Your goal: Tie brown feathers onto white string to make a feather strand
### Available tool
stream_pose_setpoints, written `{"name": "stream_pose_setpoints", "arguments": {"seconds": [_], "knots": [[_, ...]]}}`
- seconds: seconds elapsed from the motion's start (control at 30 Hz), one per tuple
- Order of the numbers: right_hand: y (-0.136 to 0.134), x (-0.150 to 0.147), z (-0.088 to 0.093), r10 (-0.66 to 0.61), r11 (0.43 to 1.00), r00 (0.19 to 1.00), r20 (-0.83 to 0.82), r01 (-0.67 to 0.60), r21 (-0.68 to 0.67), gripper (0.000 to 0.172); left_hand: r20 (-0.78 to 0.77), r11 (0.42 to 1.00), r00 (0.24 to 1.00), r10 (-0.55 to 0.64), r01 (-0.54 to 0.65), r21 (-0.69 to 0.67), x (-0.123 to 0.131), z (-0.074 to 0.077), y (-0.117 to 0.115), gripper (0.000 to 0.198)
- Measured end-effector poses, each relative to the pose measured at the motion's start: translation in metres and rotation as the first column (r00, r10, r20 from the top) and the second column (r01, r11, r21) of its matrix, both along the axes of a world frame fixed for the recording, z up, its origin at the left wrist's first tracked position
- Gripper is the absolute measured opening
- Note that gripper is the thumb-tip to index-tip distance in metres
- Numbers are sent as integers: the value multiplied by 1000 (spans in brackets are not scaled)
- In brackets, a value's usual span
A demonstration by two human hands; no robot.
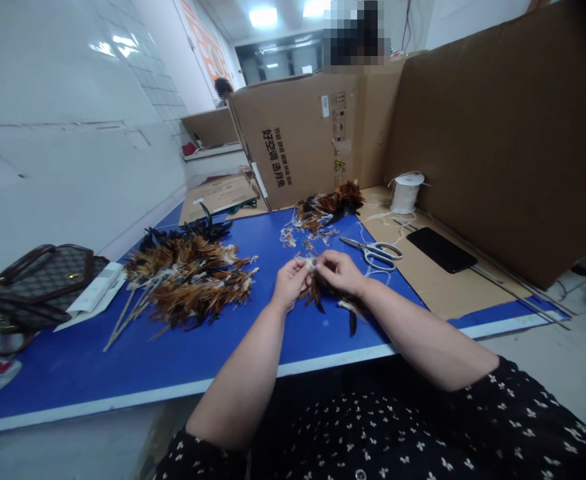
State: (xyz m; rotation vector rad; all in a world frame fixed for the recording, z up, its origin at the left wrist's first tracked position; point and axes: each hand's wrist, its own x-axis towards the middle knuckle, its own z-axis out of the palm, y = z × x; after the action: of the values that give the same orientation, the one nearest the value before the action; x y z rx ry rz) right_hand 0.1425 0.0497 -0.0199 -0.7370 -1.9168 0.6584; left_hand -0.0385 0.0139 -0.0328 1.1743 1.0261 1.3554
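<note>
My left hand and my right hand meet near the front middle of the blue table. Both are closed, pinching the pale, fluffy top of a small feather bunch, whose brown and dark tips hang below the fingers. More feathers lie under my right wrist, one of them dark. Just beyond my right hand are metal scissors with open blades and white string. Behind both hands sits a heap of brown and black feathers with pale scraps around it.
Large feather bundles with sticks lie left, beside a patterned handbag and white papers. At right, cardboard bears a black phone, a string spool and long rods. Tall cardboard panels stand behind; people are beyond.
</note>
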Motion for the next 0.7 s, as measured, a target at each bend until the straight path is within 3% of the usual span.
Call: {"name": "stream_pose_setpoints", "arguments": {"seconds": [0.1, 0.23, 0.33, 0.53, 0.7], "knots": [[1, 3, 3, -18, 999, 999, -35, 19, 26, 12, -12, 1000, 1000, -19, 19, -2, -1, -1, 0, 42], [4, 3, -2, 95, 990, 995, -39, -98, -98, 36, -18, 999, 999, -36, 36, -7, -3, -2, 0, 42], [6, 0, -8, 180, 970, 982, -55, -187, -155, 37, -7, 1000, 1000, -31, 31, -1, -4, -3, 0, 40], [7, -4, -12, 127, 980, 990, -61, -135, -149, 19, 37, 1000, 999, -23, 22, 8, -4, -5, 2, 39], [8, -2, -12, 79, 990, 995, -63, -86, -108, 19, 92, 1000, 996, -5, 3, 22, -3, -2, 1, 46]]}}
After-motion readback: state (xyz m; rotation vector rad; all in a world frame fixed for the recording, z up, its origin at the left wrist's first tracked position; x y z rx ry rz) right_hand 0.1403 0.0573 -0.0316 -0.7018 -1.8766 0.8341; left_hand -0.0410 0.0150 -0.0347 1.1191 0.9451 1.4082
